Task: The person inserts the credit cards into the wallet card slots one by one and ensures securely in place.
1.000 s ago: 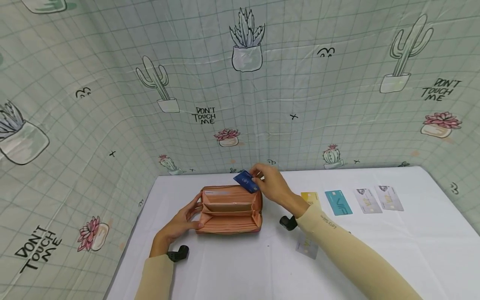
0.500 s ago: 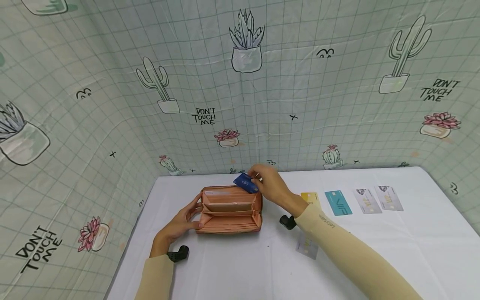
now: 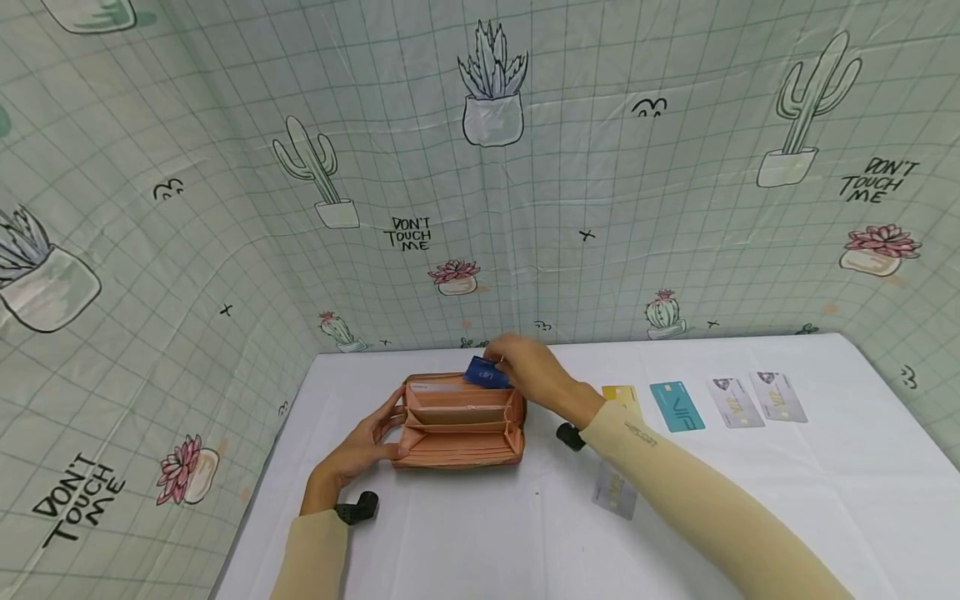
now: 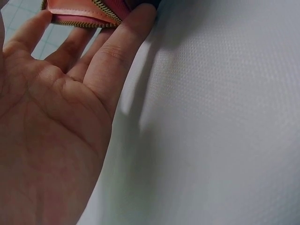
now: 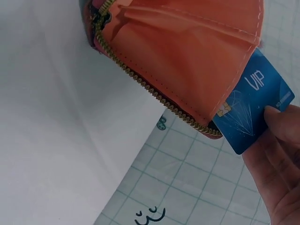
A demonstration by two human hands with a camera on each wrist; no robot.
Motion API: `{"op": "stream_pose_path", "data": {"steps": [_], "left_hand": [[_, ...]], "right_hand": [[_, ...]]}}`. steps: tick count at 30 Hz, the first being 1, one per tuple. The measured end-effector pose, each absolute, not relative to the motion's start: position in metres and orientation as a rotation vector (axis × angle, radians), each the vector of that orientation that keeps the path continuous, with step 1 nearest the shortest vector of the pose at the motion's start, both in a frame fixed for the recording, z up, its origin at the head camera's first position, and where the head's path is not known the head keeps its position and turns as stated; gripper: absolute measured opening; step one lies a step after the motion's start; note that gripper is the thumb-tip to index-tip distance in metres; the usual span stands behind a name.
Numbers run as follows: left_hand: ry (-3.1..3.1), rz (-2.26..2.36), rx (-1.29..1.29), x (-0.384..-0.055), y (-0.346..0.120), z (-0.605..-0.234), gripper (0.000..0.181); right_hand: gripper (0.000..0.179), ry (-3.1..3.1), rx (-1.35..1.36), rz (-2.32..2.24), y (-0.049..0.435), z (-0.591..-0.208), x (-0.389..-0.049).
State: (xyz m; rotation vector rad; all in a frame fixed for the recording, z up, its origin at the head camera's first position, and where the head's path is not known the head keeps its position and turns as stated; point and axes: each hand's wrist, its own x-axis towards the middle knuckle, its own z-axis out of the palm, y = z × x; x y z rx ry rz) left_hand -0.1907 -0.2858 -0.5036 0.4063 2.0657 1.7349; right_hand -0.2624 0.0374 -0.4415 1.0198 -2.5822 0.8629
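An orange zip wallet [image 3: 459, 440] stands open on the white table, its pockets facing up. My left hand [image 3: 360, 446] grips its left end, thumb in front and fingers behind. The left wrist view shows the thumb and fingertips at the wallet's brass zip edge [image 4: 84, 23]. My right hand [image 3: 534, 373] pinches a blue VIP card [image 5: 253, 101] at the wallet's back right corner. One end of this card lies at the opening of the rear pocket, next to the stitched lining [image 5: 183, 61]. A pale card [image 3: 435, 387] shows in that pocket's left part.
To the right lie a yellow card [image 3: 618, 393], partly behind my right wrist, a teal card [image 3: 677, 407] and two silver cards [image 3: 736, 402]. Another silver card [image 3: 615, 493] is partly under the right sleeve. A cactus-print cloth [image 3: 585, 192] rises behind the table.
My right hand has shifted slightly left and turned the blue card from a steep slant to nearly level with the wallet's back edge. The left hand and wallet have stayed still.
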Motion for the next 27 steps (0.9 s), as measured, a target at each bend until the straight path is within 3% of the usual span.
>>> {"op": "stream_pose_path", "data": {"steps": [27], "left_hand": [[2.117,1.705,0.397,-0.189,-0.284,-0.503,0.093]], "right_hand": [[0.013,-2.649,1.208,0.430,0.022,-0.440,-0.265]]}}
